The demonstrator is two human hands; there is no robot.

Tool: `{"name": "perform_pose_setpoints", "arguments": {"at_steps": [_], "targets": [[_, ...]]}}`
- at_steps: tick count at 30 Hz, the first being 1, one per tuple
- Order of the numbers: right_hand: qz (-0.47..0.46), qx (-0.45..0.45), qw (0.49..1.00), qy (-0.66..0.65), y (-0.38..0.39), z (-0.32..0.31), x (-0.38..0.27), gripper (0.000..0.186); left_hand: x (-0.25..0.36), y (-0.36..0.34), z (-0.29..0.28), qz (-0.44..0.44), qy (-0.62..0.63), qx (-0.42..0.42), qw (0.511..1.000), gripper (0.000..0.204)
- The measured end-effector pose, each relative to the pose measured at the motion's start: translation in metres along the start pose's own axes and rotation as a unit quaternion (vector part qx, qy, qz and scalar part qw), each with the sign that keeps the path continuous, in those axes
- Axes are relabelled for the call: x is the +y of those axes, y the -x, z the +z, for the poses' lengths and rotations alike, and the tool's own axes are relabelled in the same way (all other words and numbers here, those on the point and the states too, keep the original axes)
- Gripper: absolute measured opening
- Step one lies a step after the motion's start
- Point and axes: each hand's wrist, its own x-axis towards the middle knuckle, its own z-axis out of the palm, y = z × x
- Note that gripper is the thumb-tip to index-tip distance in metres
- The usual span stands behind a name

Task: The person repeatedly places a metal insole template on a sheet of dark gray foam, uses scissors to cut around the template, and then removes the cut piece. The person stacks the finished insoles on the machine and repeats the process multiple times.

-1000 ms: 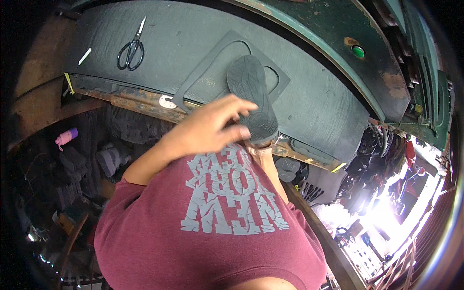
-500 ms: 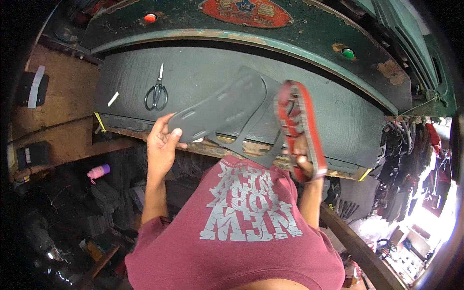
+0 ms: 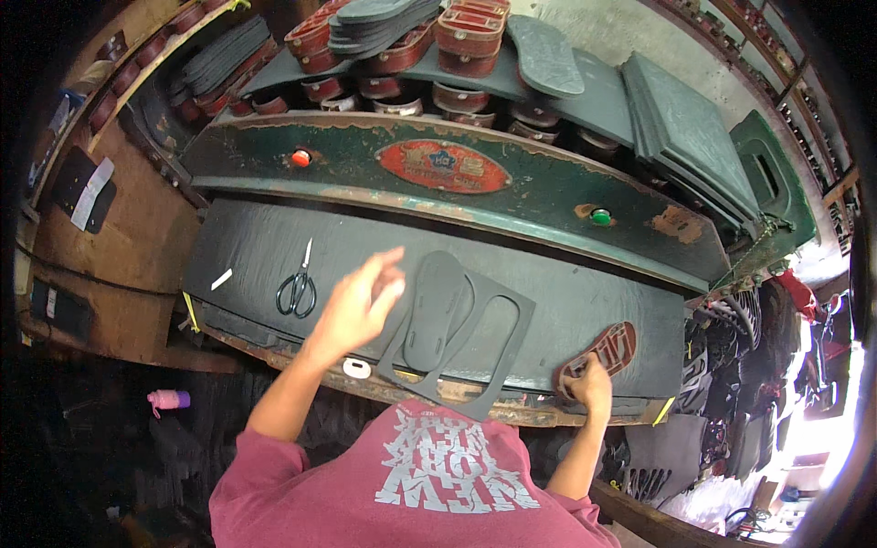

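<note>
My right hand (image 3: 591, 385) grips the near end of a red-brown, sole-shaped cutting die (image 3: 618, 349) at the right of the grey work surface. The die lies low against the surface, its inner cross pieces facing up. My left hand (image 3: 354, 310) is raised over the middle left, fingers apart, with nothing in it. Just right of it rests a dark grey foam sole (image 3: 433, 315), lying over a leftover foam sheet (image 3: 516, 342) with sole-shaped openings. Black-handled scissors (image 3: 297, 290) lie to the left of that hand.
A green machine beam (image 3: 347, 178) spans the back, with a red button (image 3: 301, 159) and a green button (image 3: 599, 216). Above it stand stacked dies (image 3: 470, 36), foam soles (image 3: 546, 57) and foam sheets (image 3: 694, 137). A small white case (image 3: 356, 368) sits at the front edge.
The foam sole has left my left hand and lies on the sheet. My right hand has brought the die down to the right of the surface. The view has tilted up.
</note>
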Motion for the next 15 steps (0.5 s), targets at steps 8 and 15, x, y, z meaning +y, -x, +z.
{"name": "perform_pose_setpoints", "arguments": {"at_steps": [8,15], "targets": [[0.061,0.031,0.997,0.04,0.022,0.002,-0.042,0.078,0.169,-0.224,0.059,0.255,-0.255,0.275,0.891,0.075],[-0.072,0.147,0.978,-0.13,0.048,-0.011,-0.086,0.055,0.175,-0.247,0.063,0.225,-0.304,0.255,0.89,0.074]]}}
